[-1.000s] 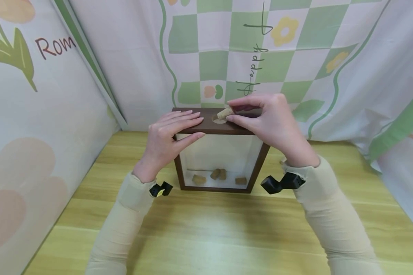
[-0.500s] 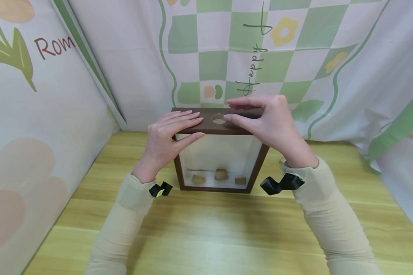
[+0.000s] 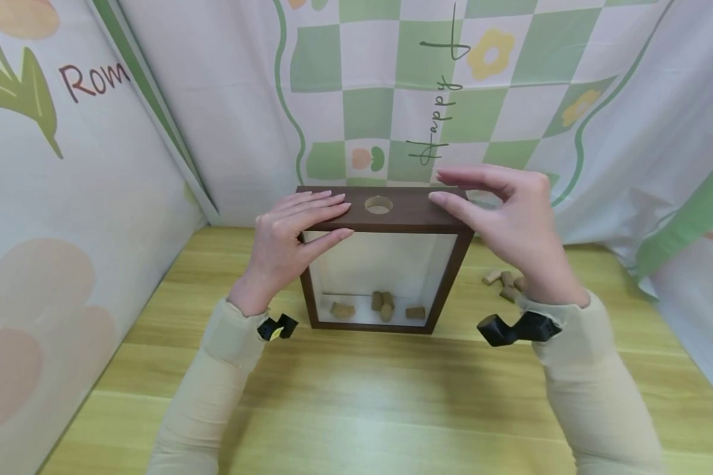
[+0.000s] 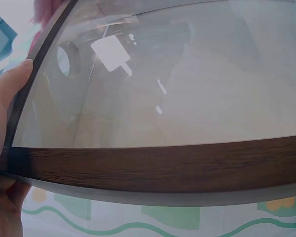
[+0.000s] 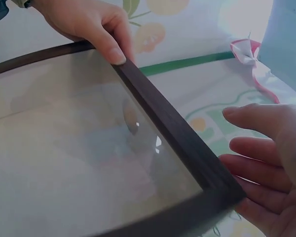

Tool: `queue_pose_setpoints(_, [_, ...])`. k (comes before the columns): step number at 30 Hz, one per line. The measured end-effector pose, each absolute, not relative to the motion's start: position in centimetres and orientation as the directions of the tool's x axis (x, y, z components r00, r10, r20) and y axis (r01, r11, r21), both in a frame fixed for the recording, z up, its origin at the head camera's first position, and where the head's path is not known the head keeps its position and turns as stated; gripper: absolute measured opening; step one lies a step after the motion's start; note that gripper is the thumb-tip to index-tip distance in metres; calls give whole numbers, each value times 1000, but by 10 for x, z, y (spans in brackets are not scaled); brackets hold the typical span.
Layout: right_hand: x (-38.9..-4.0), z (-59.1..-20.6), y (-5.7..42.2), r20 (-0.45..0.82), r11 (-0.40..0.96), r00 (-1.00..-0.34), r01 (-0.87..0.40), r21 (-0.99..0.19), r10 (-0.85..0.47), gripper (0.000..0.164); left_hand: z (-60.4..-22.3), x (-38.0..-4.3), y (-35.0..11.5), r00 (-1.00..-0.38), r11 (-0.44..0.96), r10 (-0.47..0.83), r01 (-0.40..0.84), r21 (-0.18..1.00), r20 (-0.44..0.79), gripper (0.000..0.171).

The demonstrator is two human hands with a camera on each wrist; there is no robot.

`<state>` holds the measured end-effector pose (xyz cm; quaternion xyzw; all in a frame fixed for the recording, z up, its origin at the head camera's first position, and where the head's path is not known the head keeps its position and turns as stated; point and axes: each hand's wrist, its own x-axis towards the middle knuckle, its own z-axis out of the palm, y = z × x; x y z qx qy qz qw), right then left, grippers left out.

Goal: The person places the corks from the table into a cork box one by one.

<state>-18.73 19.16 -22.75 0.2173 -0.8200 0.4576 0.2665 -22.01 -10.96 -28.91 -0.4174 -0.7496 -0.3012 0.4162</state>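
Note:
A dark brown shadow-box frame (image 3: 407, 214) with a clear front stands upright on the table. A round hole (image 3: 379, 205) shows in its top. Several corks lie inside at the bottom, among them a left cork (image 3: 342, 310) and a right cork (image 3: 415, 313). My left hand (image 3: 300, 227) rests on the left end of the top, fingers straight, with the thumb along the front edge. My right hand (image 3: 511, 218) is just past the frame's top right corner. Its thumb and fingers are spread apart, holding nothing, as the right wrist view also shows.
More loose corks (image 3: 507, 284) lie on the wooden table (image 3: 356, 409) right of the frame, partly hidden by my right wrist. Printed curtains (image 3: 374, 99) hang close behind the frame. A patterned cloth wall (image 3: 65, 218) bounds the left side.
The cork my right hand pinched over the hole was let go and dropped into the frame, joining the corks at the bottom. My right hand then moved right. My left hand stayed put.

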Motion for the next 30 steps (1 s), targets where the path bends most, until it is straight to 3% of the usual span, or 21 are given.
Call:
queue_pose_setpoints(11, [-187,-246,244,584,494,-812,-504,-709,10,31,-289,-220,-110,-293,465,374,880,95,880,36])
queue_pose_setpoints(19, [-185,-269,280,458,532,-884,-346,-773,91,37,-289,-221,-110,-293,467,374,879,94,880,36])
queue_pose_setpoints(30, [-194,-331,325,294,664,-948,-143,-734,119,57,-288,-220,-109,-298,468,379,879,96,876,37])
